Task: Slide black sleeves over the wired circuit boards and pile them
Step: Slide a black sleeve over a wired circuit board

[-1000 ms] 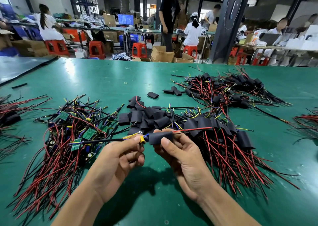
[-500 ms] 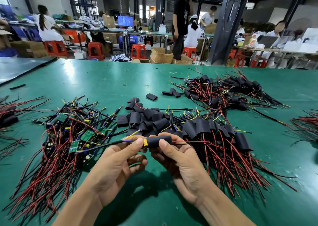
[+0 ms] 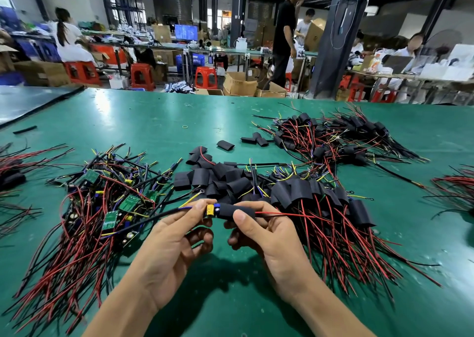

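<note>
A green worktop filled the lower view, with a workshop of stools, boxes and seated people beyond its far edge. On its left lay a broad heap of bare boards, green circuit boards tangled in red, black and yellow wires. Right of centre lay a heap of sleeved boards, their red wires fanning toward the near edge, and a second sleeved heap sat farther back on the right. Between the two near heaps lay a cluster of loose sleeves, flat and black, with a few more scattered just behind it.

Both hands were raised above the near middle of the worktop, close together. The left hand pinched the exposed end of one board between thumb and forefinger, its other fingers curled beneath. The right hand gripped the black sleeve with the thumb on top and fingers under it. That sleeve covered most of the board; a yellow capacitor stuck out at its left end, touching the left fingertips, and a red wire ran out of its right end. A black lead trailed left from the left hand. A small yellow rubber band lay alone on the far worktop.
</note>
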Available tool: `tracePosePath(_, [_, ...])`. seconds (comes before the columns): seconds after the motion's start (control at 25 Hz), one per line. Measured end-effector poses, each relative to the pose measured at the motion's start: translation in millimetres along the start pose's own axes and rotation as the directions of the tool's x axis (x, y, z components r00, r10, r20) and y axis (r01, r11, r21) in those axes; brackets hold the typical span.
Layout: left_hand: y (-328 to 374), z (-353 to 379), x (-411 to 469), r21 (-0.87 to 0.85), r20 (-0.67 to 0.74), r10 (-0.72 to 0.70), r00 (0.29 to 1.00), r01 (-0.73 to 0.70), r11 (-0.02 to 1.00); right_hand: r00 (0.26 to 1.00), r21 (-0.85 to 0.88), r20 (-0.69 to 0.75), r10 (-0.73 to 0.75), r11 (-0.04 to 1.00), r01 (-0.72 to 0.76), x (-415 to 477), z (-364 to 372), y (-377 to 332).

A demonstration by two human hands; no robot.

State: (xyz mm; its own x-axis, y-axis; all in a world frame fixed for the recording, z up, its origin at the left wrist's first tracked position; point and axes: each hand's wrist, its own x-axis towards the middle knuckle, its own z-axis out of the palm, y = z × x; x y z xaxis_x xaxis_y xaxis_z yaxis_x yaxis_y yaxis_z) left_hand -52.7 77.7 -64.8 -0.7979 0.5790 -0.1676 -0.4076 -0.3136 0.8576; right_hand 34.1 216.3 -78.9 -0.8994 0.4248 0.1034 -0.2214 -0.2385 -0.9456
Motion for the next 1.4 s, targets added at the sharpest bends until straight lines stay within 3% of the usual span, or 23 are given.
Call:
tracePosePath(0.28, [-7.2,-2.7,1.7,0.034,0.002,-0.016,1.0,0.016,0.999,0.989,0.105,0.118,0.087,0.989,-0.1,-3.4,4.0,4.0])
tracePosePath(0.44, [-5.5,-5.5,0.9,0.052,0.093,-0.062,0.994,0.058,0.997,0.987,0.042,0.126,0.096,0.994,-0.102,-3.1,3.5,3.8])
tracePosePath(0.56, [-2.8,-6.8,0.0,0.022,0.158,-0.053,0.986,0.05,0.999,0.992,0.105,0.107,0.073,0.991,-0.084,-0.1,4.2,1.7])
tracePosePath(0.76, [-4.3,-2.0,0.4,-0.001,0.071,-0.032,0.997,0.032,0.999,0.991,0.162,0.102,0.08,0.982,-0.097,-0.9,5.4,0.1])
tracePosePath(1.0, [-5.5,5.4,-8.0,0.096,0.096,0.041,0.995,-0.05,0.994,0.975,0.283,0.125,0.184,0.935,-0.213,-2.0,8.1,-0.1])
tracePosePath(1.12, [-5.1,7.7,-11.1,0.041,0.163,0.075,0.984,-0.083,0.996,0.942,0.35,0.161,0.294,0.875,-0.333,-1.2,10.8,-4.0])
tracePosePath(1.24, [-4.5,6.4,-12.9,0.116,0.241,0.114,0.964,-0.146,0.982,0.914,0.408,0.161,0.373,0.818,-0.406,0.1,11.2,-8.6])
tracePosePath(1.4, [-10.2,7.1,-8.9,0.135,0.079,0.266,0.961,-0.274,0.952,0.92,0.439,0.139,0.367,0.81,-0.389,-2.4,17.0,-9.7])
